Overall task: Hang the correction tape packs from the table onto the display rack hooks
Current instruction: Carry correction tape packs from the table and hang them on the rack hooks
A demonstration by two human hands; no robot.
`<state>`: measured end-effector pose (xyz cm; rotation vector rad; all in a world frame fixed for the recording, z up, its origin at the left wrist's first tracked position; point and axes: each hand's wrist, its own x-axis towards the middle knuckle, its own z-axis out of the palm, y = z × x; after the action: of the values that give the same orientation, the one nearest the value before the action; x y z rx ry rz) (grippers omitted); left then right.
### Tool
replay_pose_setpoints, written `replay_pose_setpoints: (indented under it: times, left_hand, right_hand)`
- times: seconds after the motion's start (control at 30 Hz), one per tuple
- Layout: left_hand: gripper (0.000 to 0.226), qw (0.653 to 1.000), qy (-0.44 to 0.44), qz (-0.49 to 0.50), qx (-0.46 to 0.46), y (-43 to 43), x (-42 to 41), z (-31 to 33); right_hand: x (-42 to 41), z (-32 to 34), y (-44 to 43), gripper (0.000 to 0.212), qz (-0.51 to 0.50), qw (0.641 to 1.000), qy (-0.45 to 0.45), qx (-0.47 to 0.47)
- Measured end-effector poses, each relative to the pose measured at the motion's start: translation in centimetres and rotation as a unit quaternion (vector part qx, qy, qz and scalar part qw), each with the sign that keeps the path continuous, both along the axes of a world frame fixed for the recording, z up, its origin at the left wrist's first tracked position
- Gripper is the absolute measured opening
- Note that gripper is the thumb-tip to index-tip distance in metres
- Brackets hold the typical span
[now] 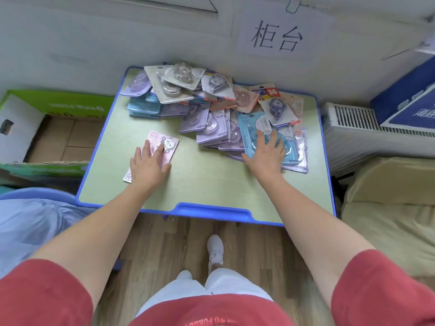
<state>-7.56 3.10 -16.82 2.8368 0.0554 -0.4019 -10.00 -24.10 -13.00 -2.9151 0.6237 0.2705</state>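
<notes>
"Pressing what, that left hand [148, 165]?"

"A pink pack [164, 143], lying alone on the left half of the table [200, 184]. The fingers are straight and flat on it, and the palm hides its near end."

"And the right hand [267, 156]?"

"Spread wide, fingers straight, lying on a blue pack [249, 128] at the table's right side. Neither hand grips anything. That blue pack tops the near end of the pile [188, 100]."

"How far does the pile run?"

"From the table's far left corner, along its far edge, then down its right side. The packs overlap, so most show only an edge. Their print is mostly too blurred to read, apart from a red '36' tag [272, 91]."

"What's around the table?"

"An open box [58, 137] to its left and a radiator [353, 125] to its right. A paper sign [280, 36] is on the wall behind it. A white shoe [215, 250] is on the floor just before its near edge. Nothing lies between the hands and the packs."
</notes>
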Motion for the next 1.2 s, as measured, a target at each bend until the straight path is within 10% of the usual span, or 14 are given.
replay_pose_setpoints:
  times: [1.2]
  left_hand:
    - [0.06,0.978,-0.082,-0.193,-0.004,0.1,-28.2,4.8]
  right_hand:
    - [-40.3,-0.3,5.7,0.071,-0.14,0.984,-0.089,0.062]
